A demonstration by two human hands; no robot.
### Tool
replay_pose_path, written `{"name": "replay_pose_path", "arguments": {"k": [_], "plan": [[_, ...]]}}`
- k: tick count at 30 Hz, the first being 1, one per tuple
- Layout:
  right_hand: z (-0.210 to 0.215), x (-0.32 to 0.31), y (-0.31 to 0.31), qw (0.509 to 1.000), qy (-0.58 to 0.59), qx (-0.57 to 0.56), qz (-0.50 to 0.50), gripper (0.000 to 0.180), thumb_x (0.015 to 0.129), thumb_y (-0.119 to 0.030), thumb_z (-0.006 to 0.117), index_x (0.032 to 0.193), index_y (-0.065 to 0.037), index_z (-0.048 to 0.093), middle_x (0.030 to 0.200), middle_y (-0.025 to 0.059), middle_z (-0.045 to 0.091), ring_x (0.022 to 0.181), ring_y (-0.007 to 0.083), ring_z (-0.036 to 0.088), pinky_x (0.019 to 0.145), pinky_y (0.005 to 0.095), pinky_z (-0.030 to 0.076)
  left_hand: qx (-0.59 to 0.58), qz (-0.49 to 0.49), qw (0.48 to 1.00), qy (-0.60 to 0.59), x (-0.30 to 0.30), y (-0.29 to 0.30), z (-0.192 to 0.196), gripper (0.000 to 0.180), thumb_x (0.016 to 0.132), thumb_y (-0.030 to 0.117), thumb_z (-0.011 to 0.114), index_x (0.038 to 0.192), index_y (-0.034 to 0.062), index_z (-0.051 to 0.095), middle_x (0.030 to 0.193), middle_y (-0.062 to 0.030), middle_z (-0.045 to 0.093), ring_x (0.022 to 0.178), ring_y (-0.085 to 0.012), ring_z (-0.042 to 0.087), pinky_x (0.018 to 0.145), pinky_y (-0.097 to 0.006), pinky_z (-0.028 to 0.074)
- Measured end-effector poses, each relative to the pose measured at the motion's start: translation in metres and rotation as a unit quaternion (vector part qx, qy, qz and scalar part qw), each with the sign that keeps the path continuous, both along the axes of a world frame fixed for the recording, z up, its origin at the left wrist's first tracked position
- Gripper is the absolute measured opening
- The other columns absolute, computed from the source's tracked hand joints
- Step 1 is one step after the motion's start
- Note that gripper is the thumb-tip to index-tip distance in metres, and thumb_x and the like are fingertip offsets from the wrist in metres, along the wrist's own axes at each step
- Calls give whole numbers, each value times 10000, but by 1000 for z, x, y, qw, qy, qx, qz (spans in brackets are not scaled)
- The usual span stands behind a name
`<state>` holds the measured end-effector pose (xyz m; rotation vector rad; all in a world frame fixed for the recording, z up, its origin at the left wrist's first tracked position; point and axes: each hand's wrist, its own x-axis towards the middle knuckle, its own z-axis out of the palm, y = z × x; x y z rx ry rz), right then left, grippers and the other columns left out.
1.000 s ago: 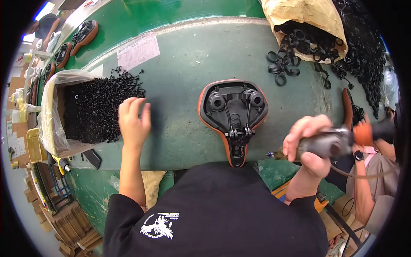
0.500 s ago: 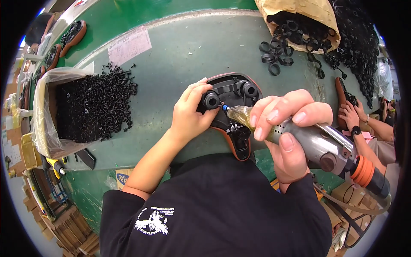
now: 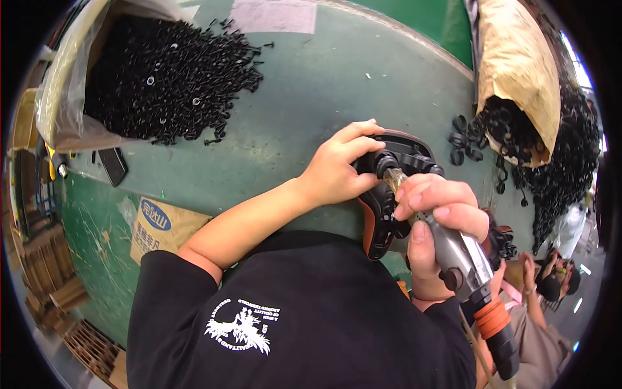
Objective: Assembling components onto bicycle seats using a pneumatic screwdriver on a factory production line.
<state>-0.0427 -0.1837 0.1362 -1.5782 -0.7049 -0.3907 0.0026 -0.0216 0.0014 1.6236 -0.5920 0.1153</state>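
Left hand (image 3: 337, 165) clasps a saddle (image 3: 378, 227) partly hidden by right hand (image 3: 444, 211), wrapped round a driver (image 3: 461, 254) — screws (image 3: 172, 81), paper bag (image 3: 518, 71) beyond.

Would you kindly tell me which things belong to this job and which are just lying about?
In use: saddle, left hand holding it; power tool in right hand; probably black screws.
Apparently lying about: paper sheet, dark flat object.

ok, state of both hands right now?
Left hand: closed on the upturned saddle, at its left side.
Right hand: closed around the grey handheld driver.
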Motion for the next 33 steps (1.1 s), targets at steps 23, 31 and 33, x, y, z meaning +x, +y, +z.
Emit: {"name": "replay_pose_path", "arguments": {"k": [23, 31, 33], "plan": [[37, -21, -35, 992, 14, 103, 69, 348, 893, -29, 670, 1190, -93, 500, 1083, 150, 662, 641, 180, 668, 643, 381, 602, 289, 169, 938, -91, -11, 110, 33, 328, 818, 100, 864, 1098, 17, 714, 1175, -156, 704, 1085, -357, 681, 936, -447, 556], [26, -27, -37, 982, 28, 178, 51, 328, 911, 9, 655, 1189, -40, 488, 1074, 200, 642, 744, 226, 667, 723, 424, 605, 487, 279, 819, -118, 73, 148, 8, 174, 907, 159, 803, 1002, 52, 705, 1022, -131, 676, 955, -363, 664, 827, -459, 556], [29, -33, -42, 983, 14, 177, 46, 334, 898, 22, 657, 1187, -35, 499, 1068, 207, 651, 741, 234, 674, 725, 424, 606, 518, 266, 806, -105, 77, 149, 9, 142, 909, 146, 783, 915, 61, 668, 967, -136, 676, 934, -365, 659, 823, -476, 550]]}}
